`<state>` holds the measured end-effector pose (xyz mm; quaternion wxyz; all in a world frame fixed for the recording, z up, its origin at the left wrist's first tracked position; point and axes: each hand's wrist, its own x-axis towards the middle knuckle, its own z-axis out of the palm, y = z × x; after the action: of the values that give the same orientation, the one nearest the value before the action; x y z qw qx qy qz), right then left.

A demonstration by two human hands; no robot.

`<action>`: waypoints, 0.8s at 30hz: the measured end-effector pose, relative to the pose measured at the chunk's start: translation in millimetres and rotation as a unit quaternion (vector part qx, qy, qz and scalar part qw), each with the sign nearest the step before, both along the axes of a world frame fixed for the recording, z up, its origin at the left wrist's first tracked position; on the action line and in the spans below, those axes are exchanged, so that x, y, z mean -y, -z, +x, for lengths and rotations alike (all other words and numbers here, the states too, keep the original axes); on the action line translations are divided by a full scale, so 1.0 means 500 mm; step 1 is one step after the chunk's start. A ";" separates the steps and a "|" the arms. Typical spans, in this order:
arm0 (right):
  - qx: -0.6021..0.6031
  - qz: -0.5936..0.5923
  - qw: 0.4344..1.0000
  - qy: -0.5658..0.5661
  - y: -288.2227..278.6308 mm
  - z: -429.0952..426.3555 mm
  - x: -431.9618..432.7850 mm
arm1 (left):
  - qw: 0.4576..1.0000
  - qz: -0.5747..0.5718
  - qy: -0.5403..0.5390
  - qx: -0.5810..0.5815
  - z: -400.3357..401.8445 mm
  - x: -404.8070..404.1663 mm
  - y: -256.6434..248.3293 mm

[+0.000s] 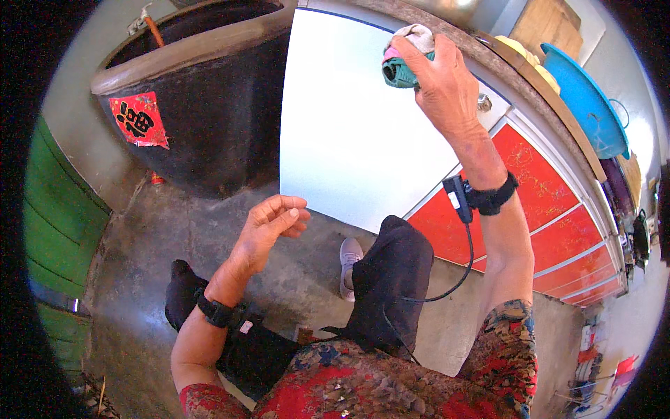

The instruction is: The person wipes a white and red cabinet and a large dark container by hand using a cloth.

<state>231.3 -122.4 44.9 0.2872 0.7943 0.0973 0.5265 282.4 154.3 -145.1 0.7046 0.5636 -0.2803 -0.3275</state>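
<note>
My right hand [445, 84] grips a bunched cloth [402, 70] in green, pink and pale grey. The hand holds it against, or just in front of, the upper part of a white cabinet door [361, 120]; contact cannot be told. A round metal knob [484, 102] sits just right of my right wrist. My left hand [277, 225] hangs with curled fingers near the door's lower left corner, over the concrete floor, and nothing shows in it. Whether its fingertips touch the door is unclear.
A large dark glazed vat [220, 115] with a red paper sign [138, 119] stands left of the door. Red cabinet panels [544, 178] continue to the right under a stone-edged countertop [523, 76]. On top are a blue basin [583, 105] and a wooden board [547, 26]. A green door [60, 209] is far left.
</note>
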 end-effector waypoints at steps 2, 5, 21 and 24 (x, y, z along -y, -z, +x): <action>-0.018 0.001 0.996 0.083 -0.005 -0.007 0.018 | 1.000 0.023 0.012 0.009 -0.002 0.003 0.003; -0.020 0.033 0.990 0.133 -0.019 -0.044 0.026 | 1.000 0.024 0.020 0.001 -0.001 -0.003 0.001; 0.052 0.162 0.954 0.245 0.084 -0.257 0.150 | 0.998 0.046 0.048 0.013 -0.031 -0.019 -0.002; 0.029 0.180 0.956 0.232 0.142 -0.239 0.135 | 0.998 0.051 0.042 0.003 -0.029 -0.017 0.003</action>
<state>111.6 -189.7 -26.2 0.2565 0.8180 -0.1940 0.4770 267.8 162.6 -146.9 0.6595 0.5878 -0.2888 -0.3689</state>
